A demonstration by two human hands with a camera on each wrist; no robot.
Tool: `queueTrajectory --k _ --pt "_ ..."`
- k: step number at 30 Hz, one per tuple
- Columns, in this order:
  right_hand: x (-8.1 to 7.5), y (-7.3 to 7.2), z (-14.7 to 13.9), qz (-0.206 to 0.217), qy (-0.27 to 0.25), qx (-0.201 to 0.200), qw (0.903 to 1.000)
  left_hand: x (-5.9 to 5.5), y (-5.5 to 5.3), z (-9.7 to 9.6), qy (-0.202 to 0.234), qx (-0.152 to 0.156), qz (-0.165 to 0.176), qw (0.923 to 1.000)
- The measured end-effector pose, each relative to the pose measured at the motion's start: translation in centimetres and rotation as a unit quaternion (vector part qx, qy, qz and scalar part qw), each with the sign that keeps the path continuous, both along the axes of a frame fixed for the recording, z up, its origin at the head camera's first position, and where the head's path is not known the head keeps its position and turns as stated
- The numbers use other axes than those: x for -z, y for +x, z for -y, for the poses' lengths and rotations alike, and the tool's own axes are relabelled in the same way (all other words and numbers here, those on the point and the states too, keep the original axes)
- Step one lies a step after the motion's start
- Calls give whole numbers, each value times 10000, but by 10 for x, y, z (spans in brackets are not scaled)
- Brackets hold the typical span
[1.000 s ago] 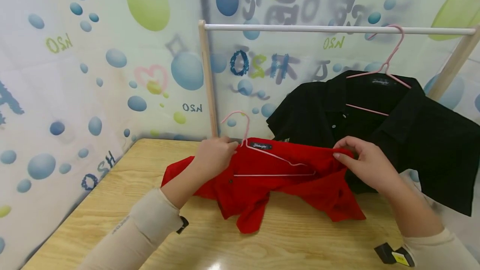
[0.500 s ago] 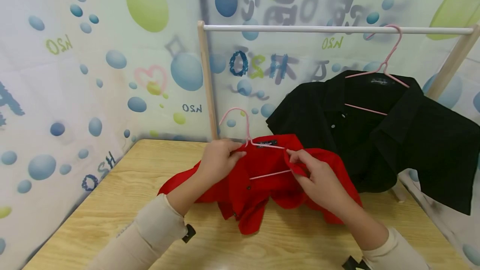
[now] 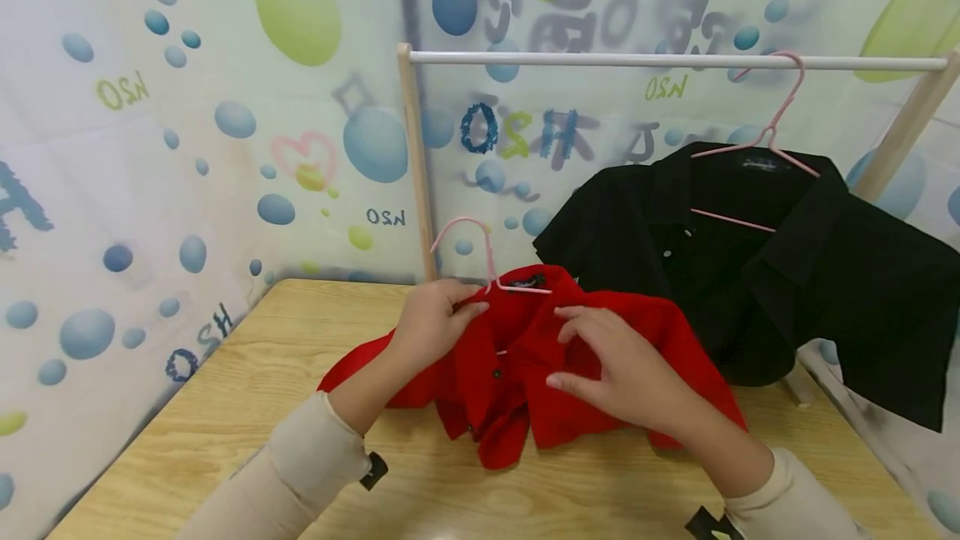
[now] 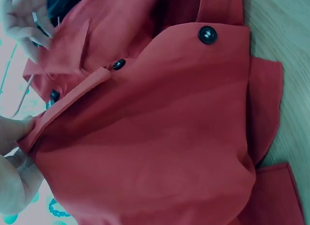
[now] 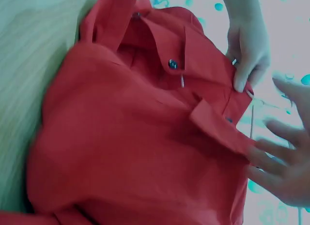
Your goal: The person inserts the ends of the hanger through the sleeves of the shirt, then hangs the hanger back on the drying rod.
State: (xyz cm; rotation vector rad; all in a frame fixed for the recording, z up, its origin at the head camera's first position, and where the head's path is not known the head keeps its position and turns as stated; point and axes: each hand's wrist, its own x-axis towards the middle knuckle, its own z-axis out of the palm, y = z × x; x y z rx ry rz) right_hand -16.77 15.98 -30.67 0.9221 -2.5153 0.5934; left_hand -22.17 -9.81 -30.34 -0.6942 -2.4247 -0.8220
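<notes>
A red button-up shirt lies bunched over the table with a pink hanger inside its neck, the hook standing up above the collar. My left hand pinches the shirt by the collar beside the hanger's neck; the left wrist view shows the thumb and fingers nipping the cloth edge. Over the opposite side of the collar is my right hand, fingers spread and loosely bent. In the right wrist view its fingertips are right at the collar flap. Most of the hanger's lower bar is hidden by cloth.
Behind stands a garment rack with a white rail and wooden posts. A black shirt hangs from it on another pink hanger, just behind the red shirt's right side. The wooden table reaches a printed backdrop.
My right hand has moved left from the shirt's far shoulder to the collar, bringing the right front over the hanger, and its fingers have loosened. My left hand keeps its grip.
</notes>
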Motion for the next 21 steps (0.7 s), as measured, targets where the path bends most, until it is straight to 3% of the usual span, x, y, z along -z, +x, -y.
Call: queueTrajectory --k 3,5,8,12,16,21 --pt "-8 -4 -8 -1000 -171 550 9933 1 0 3 36 117 -52 9999" --pt "-13 -7 -12 -1299 -35 927 9872 1 0 4 66 252 -132 9996" --pt "-18 -9 -13 -919 383 1206 9877 0 3 4 91 450 -259 9986" --pt "-20 -10 -8 -392 616 979 9925 0 7 2 10 683 -372 9970" --pt "-22 -10 -4 -380 538 684 9955 -3 11 1 -173 816 -492 9953" --pt "-25 -9 -7 -406 580 766 9946 -6 8 9 -364 849 -569 9941"
